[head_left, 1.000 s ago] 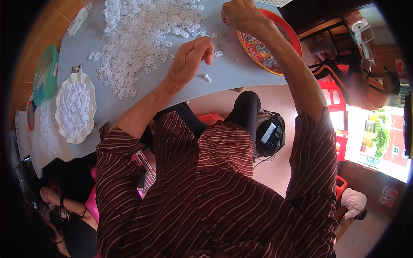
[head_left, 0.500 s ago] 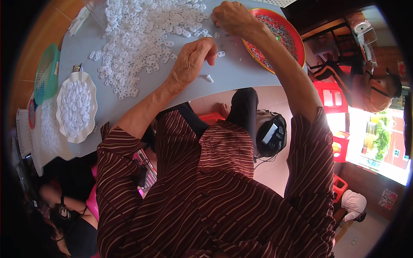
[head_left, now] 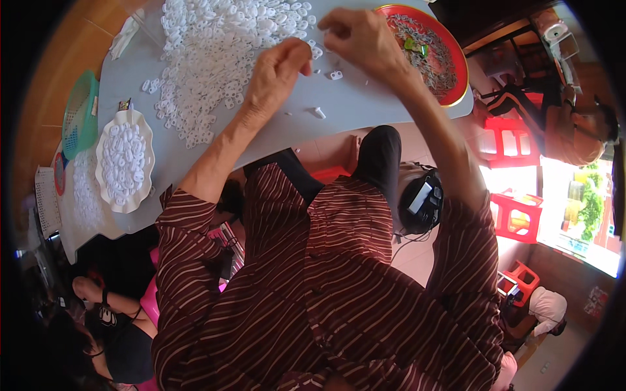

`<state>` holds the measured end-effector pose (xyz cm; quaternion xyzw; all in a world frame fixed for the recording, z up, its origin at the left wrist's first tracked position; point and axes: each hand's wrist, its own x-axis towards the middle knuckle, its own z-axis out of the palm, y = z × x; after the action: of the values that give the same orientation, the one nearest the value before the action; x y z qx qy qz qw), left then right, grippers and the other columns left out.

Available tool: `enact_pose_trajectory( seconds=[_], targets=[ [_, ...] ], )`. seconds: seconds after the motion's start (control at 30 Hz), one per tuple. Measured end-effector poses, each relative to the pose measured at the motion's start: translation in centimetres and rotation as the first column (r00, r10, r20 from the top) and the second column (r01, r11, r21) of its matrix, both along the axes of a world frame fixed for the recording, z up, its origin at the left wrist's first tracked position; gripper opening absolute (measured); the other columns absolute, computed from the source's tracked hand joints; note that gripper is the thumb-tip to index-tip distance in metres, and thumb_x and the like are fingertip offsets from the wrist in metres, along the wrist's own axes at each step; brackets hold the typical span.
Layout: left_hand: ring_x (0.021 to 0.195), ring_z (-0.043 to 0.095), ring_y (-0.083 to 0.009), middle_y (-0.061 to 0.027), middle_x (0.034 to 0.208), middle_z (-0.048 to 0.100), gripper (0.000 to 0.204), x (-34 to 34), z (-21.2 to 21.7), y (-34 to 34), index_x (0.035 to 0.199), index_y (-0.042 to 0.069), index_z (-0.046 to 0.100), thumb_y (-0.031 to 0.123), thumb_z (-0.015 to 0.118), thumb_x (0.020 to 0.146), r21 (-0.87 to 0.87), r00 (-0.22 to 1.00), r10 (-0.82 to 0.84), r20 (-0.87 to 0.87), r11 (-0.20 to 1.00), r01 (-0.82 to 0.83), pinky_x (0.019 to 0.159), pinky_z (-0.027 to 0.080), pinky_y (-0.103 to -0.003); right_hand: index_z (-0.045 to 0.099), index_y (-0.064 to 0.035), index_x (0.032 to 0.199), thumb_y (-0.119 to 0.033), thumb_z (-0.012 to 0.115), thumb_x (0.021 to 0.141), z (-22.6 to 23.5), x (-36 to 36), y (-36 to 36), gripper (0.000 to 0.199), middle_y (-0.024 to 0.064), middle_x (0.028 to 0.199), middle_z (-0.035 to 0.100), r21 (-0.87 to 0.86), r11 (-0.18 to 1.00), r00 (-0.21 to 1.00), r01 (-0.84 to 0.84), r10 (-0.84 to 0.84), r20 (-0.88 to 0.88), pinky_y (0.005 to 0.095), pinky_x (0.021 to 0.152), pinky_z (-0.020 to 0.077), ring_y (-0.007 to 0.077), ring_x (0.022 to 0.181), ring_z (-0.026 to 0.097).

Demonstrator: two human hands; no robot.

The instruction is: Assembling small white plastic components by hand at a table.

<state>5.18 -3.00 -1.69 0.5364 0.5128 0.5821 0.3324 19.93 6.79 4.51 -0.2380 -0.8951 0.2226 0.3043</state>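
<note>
My left hand [head_left: 277, 70] is closed above the grey table, its fingers curled in beside the pile of small white plastic pieces [head_left: 208, 72]. What it holds, if anything, is hidden. My right hand [head_left: 360, 40] is just to its right, fingers bent toward the thumb in a pinch and slightly blurred. Anything in that pinch is too small to make out. Next to my right wrist, a round red tray [head_left: 456, 88] with a gold rim holds many thin grey metal pieces and something green. A loose white two-holed piece [head_left: 336, 75] lies below my hands, with a small white peg [head_left: 319, 113] nearer the edge.
A scalloped white dish [head_left: 149, 163] of oval white pieces stands at the left, beside a green basket [head_left: 81, 111]. The table's front edge [head_left: 365, 125] curves before my knees. A dark bag [head_left: 420, 205] and red stools [head_left: 508, 143] are at the right. Other people sit nearby.
My left hand has shifted slightly up and left. My right hand has turned, moved a little right and opened its curl somewhat. The view has tilted slightly; the green thing in the tray shows more.
</note>
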Motion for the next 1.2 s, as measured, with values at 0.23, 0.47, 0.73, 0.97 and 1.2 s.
enact_pose_trajectory(
  seconds=[0.23,0.47,0.73,0.97,1.2],
  targets=[
    [0.066,0.053,-0.017,-0.0054,0.069,0.058,0.012,-0.7,1.7,2.2,0.09,0.003,0.062,0.012,0.054,0.086,0.156,0.838,0.129,-0.53,0.986,-0.054,0.063,0.043,-0.028,0.065,-0.0004,0.086,-0.004,0.066,0.072,-5.4,3.6,-5.7,0.014,0.0109,0.072,0.064,-0.251,0.965,0.955,0.082,-0.147,-0.256,0.0276,0.058,0.0492,0.0181,0.059,0.062],
    [0.084,0.05,-0.0317,-0.0128,0.078,0.054,0.008,-1.5,2.5,4.3,0.086,0.005,0.058,0.005,0.056,0.079,0.211,0.438,0.099,-0.894,0.953,0.216,0.081,0.044,-0.039,0.064,-0.0013,0.087,-0.004,0.067,0.074,-5.6,4.1,-5.8,0.013,0.0069,0.072,0.064,-0.425,0.903,0.935,0.057,-0.198,-0.294,0.0246,0.058,0.0479,0.0106,0.06,0.059],
    [0.087,0.049,-0.0326,-0.0148,0.083,0.055,0.008,-2.5,1.6,2.6,0.084,0.002,0.052,0.004,0.056,0.078,0.072,0.419,-0.019,-0.908,0.977,0.2,0.081,0.043,-0.041,0.064,-0.0021,0.087,-0.004,0.067,0.075,-5.8,4.1,-5.9,0.012,0.0062,0.072,0.063,-0.384,0.922,0.938,0.06,-0.184,-0.295,0.0242,0.059,0.0479,0.0102,0.06,0.058],
    [0.064,0.046,-0.0112,-0.0013,0.065,0.048,0.012,-3.1,2.9,0.6,0.084,0.001,0.054,0.012,0.058,0.085,-0.231,0.876,-0.149,-0.459,0.972,0.045,0.061,0.039,-0.025,0.064,-0.0016,0.087,-0.003,0.067,0.075,-5.9,4.1,-5.8,0.013,0.0059,0.073,0.064,-0.379,0.923,0.933,0.062,-0.189,-0.306,0.0241,0.06,0.0485,0.0106,0.062,0.06],
    [0.064,0.047,-0.0105,-0.0007,0.067,0.052,0.01,-3.4,2.3,-0.6,0.087,0.002,0.057,0.012,0.057,0.085,-0.248,0.917,-0.042,-0.396,0.967,-0.063,0.062,0.04,-0.024,0.063,0.0001,0.088,-0.002,0.065,0.077,-5.6,2.7,-5.7,0.012,0.0047,0.074,0.066,-0.492,0.87,0.891,0.035,-0.25,-0.379,0.0223,0.064,0.0503,0.0087,0.067,0.063]
  ],
)
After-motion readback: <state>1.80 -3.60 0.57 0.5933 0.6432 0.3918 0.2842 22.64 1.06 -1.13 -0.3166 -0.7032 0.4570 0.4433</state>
